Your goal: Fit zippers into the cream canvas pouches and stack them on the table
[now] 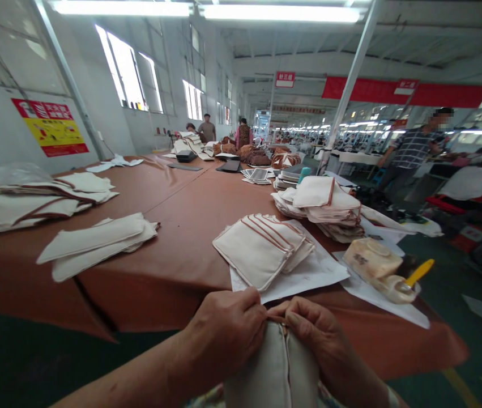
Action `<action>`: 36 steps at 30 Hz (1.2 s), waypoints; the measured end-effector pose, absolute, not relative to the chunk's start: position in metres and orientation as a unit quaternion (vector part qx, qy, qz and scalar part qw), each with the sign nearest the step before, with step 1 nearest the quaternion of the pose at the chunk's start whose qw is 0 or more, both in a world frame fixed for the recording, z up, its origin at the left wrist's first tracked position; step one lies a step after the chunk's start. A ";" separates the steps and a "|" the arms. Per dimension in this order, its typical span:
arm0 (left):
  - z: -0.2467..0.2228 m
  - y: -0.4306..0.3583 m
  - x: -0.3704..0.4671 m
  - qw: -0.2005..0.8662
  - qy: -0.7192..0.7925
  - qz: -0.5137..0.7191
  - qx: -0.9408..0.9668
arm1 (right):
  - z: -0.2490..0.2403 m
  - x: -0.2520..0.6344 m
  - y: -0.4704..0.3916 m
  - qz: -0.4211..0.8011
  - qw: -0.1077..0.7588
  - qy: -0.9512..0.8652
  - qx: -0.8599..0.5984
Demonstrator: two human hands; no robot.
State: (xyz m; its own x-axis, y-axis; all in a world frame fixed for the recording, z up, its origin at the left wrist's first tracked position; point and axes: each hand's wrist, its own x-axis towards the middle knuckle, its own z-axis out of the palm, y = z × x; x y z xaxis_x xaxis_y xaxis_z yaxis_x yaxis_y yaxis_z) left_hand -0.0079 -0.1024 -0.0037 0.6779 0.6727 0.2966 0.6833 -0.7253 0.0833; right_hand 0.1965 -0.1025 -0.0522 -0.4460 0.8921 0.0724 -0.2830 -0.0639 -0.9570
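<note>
Close to my body, both hands grip the top edge of an off-white fabric piece point(261, 368) with a zipper point(286, 357) running down it. My left hand point(234, 320) is closed on the brown-trimmed edge at the left. On the other side of the zipper, the thumb and fingers of my right hand point(315, 326) pinch that same edge near a small brown tab. What lies right between the fingertips is partly hidden. Just beyond my hands, a fanned stack of off-white panels with brown piping point(257, 249) rests on white paper point(308, 280).
On the brown table point(181, 215), more panels point(100, 241) lie at left, with a larger pile point(24, 204) behind. A tall panel stack point(325, 204) stands at right, near a glue container point(372, 258) and a yellow-handled brush point(419, 273). A person point(410, 147) stands at far right.
</note>
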 end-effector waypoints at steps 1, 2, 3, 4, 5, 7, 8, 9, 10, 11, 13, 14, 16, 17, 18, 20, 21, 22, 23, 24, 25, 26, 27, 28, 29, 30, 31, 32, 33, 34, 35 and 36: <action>-0.007 -0.104 -0.005 0.038 -0.372 -0.153 -0.915 | -0.053 0.195 -0.103 0.674 0.442 -0.513 -0.295; -0.011 -0.105 -0.003 0.059 -0.376 -0.152 -0.912 | -0.054 0.194 -0.103 0.678 0.444 -0.499 -0.306; -0.014 -0.107 0.000 0.077 -0.380 -0.148 -0.910 | -0.055 0.192 -0.103 0.680 0.447 -0.485 -0.320; -0.016 -0.108 0.002 0.093 -0.384 -0.139 -0.908 | -0.056 0.190 -0.102 0.682 0.449 -0.471 -0.334; -0.017 -0.110 0.003 0.106 -0.387 -0.126 -0.907 | -0.057 0.188 -0.102 0.684 0.450 -0.457 -0.346; -0.017 -0.113 0.005 0.116 -0.395 -0.093 -0.907 | -0.058 0.185 -0.102 0.689 0.450 -0.437 -0.362; -0.016 -0.115 0.005 0.114 -0.401 -0.077 -0.906 | -0.059 0.184 -0.102 0.692 0.448 -0.433 -0.364; -0.014 -0.116 0.005 0.108 -0.407 -0.065 -0.905 | -0.059 0.183 -0.102 0.695 0.444 -0.433 -0.364; -0.012 -0.116 0.005 0.101 -0.413 -0.056 -0.903 | -0.059 0.183 -0.103 0.696 0.440 -0.435 -0.364; -0.011 -0.116 0.004 0.093 -0.418 -0.048 -0.902 | -0.059 0.183 -0.103 0.696 0.437 -0.437 -0.364; -0.011 -0.115 0.004 0.090 -0.421 -0.039 -0.902 | -0.059 0.183 -0.104 0.697 0.438 -0.435 -0.365; -0.013 -0.114 0.003 0.098 -0.421 -0.040 -0.901 | -0.060 0.183 -0.104 0.697 0.440 -0.431 -0.367; -0.018 -0.112 0.003 0.119 -0.416 -0.050 -0.900 | -0.061 0.182 -0.104 0.699 0.445 -0.423 -0.368; -0.020 -0.111 0.002 0.129 -0.415 -0.062 -0.899 | -0.062 0.182 -0.103 0.701 0.445 -0.420 -0.366; -0.023 -0.110 0.002 0.135 -0.415 -0.075 -0.897 | -0.063 0.182 -0.103 0.702 0.446 -0.420 -0.364; -0.025 -0.108 0.001 0.132 -0.416 -0.102 -0.894 | -0.065 0.182 -0.102 0.704 0.447 -0.423 -0.355; -0.025 -0.107 0.000 0.127 -0.415 -0.116 -0.894 | -0.065 0.183 -0.101 0.701 0.447 -0.430 -0.352; -0.024 -0.106 -0.001 0.124 -0.410 -0.131 -0.894 | -0.065 0.184 -0.101 0.695 0.445 -0.443 -0.351; -0.023 -0.105 -0.003 0.121 -0.401 -0.146 -0.896 | -0.065 0.186 -0.101 0.683 0.442 -0.463 -0.351; -0.021 -0.105 -0.004 0.120 -0.392 -0.162 -0.897 | -0.066 0.188 -0.101 0.668 0.435 -0.490 -0.353; -0.019 -0.105 -0.006 0.117 -0.381 -0.177 -0.900 | -0.066 0.191 -0.101 0.649 0.426 -0.520 -0.356; -0.018 -0.105 -0.008 0.108 -0.367 -0.185 -0.905 | -0.066 0.193 -0.101 0.628 0.417 -0.550 -0.360; -0.017 -0.105 -0.011 0.094 -0.352 -0.187 -0.912 | -0.067 0.196 -0.101 0.607 0.408 -0.578 -0.363; -0.017 -0.105 -0.013 0.078 -0.338 -0.185 -0.919 | -0.068 0.198 -0.100 0.588 0.400 -0.601 -0.366; -0.018 -0.106 -0.015 0.060 -0.328 -0.181 -0.925 | -0.068 0.200 -0.099 0.572 0.393 -0.619 -0.367; -0.019 -0.106 -0.017 0.044 -0.322 -0.177 -0.929 | -0.069 0.201 -0.099 0.560 0.388 -0.634 -0.368; -0.020 -0.106 -0.018 0.029 -0.318 -0.177 -0.931 | -0.069 0.202 -0.098 0.549 0.385 -0.644 -0.367; -0.021 -0.105 -0.020 0.015 -0.318 -0.183 -0.930 | -0.069 0.203 -0.097 0.543 0.382 -0.653 -0.365; -0.022 -0.105 -0.020 -0.004 -0.319 -0.194 -0.928 | -0.068 0.204 -0.097 0.539 0.382 -0.657 -0.364; -0.021 -0.104 -0.020 -0.033 -0.321 -0.209 -0.923 | -0.067 0.204 -0.097 0.537 0.382 -0.659 -0.362; -0.021 -0.103 -0.020 -0.071 -0.324 -0.231 -0.915 | -0.066 0.204 -0.097 0.537 0.383 -0.660 -0.360; -0.019 -0.102 -0.020 -0.120 -0.331 -0.255 -0.901 | -0.065 0.204 -0.098 0.537 0.383 -0.661 -0.358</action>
